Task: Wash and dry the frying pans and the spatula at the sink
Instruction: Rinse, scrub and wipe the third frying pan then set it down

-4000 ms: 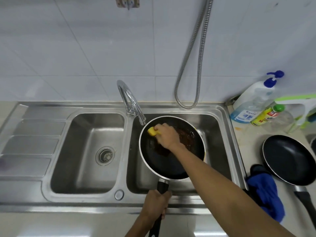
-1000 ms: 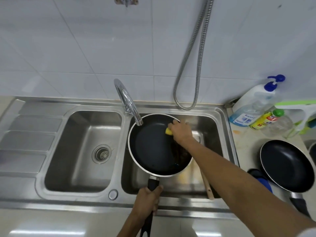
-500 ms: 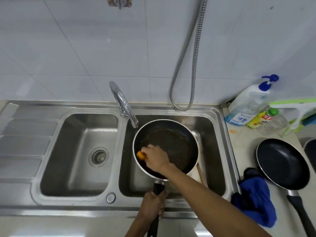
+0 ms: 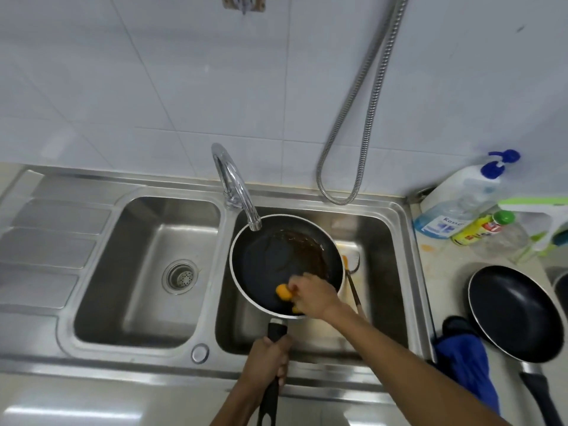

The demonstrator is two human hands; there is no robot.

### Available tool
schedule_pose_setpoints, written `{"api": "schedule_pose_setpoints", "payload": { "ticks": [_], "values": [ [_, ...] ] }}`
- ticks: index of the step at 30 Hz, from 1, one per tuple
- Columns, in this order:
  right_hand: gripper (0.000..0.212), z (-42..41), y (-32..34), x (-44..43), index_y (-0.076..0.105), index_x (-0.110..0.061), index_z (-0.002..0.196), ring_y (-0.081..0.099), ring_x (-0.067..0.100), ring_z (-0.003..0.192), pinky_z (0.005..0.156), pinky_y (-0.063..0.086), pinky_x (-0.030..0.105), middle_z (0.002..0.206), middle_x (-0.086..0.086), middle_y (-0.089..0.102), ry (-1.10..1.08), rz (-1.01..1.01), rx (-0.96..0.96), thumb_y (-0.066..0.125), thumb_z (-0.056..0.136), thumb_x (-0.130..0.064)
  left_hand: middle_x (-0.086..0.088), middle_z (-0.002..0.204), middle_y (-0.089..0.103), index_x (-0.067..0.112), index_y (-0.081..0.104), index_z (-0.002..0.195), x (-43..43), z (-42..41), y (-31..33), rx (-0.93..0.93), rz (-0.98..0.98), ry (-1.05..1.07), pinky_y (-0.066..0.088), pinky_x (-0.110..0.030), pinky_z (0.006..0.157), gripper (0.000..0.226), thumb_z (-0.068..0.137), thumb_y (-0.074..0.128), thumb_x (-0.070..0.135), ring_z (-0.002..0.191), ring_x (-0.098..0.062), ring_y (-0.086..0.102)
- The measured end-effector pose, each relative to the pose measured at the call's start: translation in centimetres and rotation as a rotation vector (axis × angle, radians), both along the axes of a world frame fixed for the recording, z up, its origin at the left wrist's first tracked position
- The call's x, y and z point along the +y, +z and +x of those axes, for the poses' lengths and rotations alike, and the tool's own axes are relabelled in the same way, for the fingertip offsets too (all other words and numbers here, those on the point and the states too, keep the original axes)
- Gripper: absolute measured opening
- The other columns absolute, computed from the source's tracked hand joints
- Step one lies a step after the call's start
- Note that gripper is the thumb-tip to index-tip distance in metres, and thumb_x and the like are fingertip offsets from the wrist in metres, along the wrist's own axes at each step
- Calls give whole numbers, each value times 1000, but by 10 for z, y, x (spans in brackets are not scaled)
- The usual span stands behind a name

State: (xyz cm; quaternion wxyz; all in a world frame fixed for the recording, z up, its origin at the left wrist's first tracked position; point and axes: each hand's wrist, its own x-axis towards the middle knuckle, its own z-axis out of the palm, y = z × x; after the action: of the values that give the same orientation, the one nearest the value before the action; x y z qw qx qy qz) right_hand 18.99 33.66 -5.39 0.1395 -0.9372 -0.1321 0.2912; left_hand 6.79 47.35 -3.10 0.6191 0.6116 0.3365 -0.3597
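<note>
From the head camera, a double-basin stainless steel sink point(image 4: 92, 342) of brushed metal has a ribbed draining board on its left. The round black non-stick frying pan point(image 4: 264, 272) with a pale rim is held over the right basin, under the tip of the curved chrome faucet point(image 4: 236, 186). Brown greasy residue coats the pan's far right part, while its near left part looks dark and smooth.

The left hand point(image 4: 267, 358) is clenched round the pan's black handle at the sink's front edge. The right hand point(image 4: 313, 295) grasps a small yellow-orange sponge point(image 4: 284, 293) and presses it against the pan's near inner wall.

The left basin holds only a round perforated drain strainer point(image 4: 180, 276). In the right basin the spatula point(image 4: 353, 292) shows as a thin brown handle and a pale, blurred end just beside the pan's right rim; the rest is hidden by the pan and the right forearm.

On the speckled counter point(image 4: 445, 272) to the right lie a second black frying pan point(image 4: 516, 312) with its handle cut off by the picture's bottom edge, a crumpled blue cloth point(image 4: 464, 364), a clear pump bottle point(image 4: 461, 198) part full of blue liquid, and a small green-capped bottle point(image 4: 482, 227). A ribbed metal hose point(image 4: 368, 96) loops down the white tiled wall.
</note>
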Motion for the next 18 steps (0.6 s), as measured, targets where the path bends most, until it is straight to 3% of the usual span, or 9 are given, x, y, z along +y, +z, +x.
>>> {"api": "schedule_pose_setpoints", "payload": {
  "ticks": [4,8,12,15,18],
  "values": [
    [13,-1,1,50,53,-19,106,57,41,100,79,45,44,109,11,55,-3,288,-56,51,93,-18,-7,47,40,17,47,52,-10,0,6,16,-14,-52,35,-25,41,49,96,64,27,36,-19,37],
    [21,5,-1,73,42,-15,119,52,39,101,81,47,51,117,16,52,-51,275,-154,42,102,-29,-6,47,38,16,46,54,-13,2,9,3,-25,-40,33,-24,41,47,95,65,25,37,-19,36],
    [28,-17,0,65,43,-17,122,52,31,98,76,45,43,115,12,51,71,295,-236,33,106,-37,-4,46,39,16,45,56,-2,7,11,-6,-21,-22,33,-26,42,43,95,63,21,38,-17,36],
    [29,-21,-3,49,45,-20,127,49,25,97,74,48,36,117,7,49,186,301,-338,41,104,-36,-4,47,38,16,44,58,-5,3,10,-12,-29,-11,32,-26,43,41,94,63,21,39,-17,35],
    [23,-13,-6,43,53,-24,120,51,23,94,74,52,35,116,4,50,261,283,-501,53,98,-32,-3,47,38,15,45,61,-8,-1,9,-18,-5,-53,33,-24,41,39,95,62,22,37,-16,35]
  ]
}}
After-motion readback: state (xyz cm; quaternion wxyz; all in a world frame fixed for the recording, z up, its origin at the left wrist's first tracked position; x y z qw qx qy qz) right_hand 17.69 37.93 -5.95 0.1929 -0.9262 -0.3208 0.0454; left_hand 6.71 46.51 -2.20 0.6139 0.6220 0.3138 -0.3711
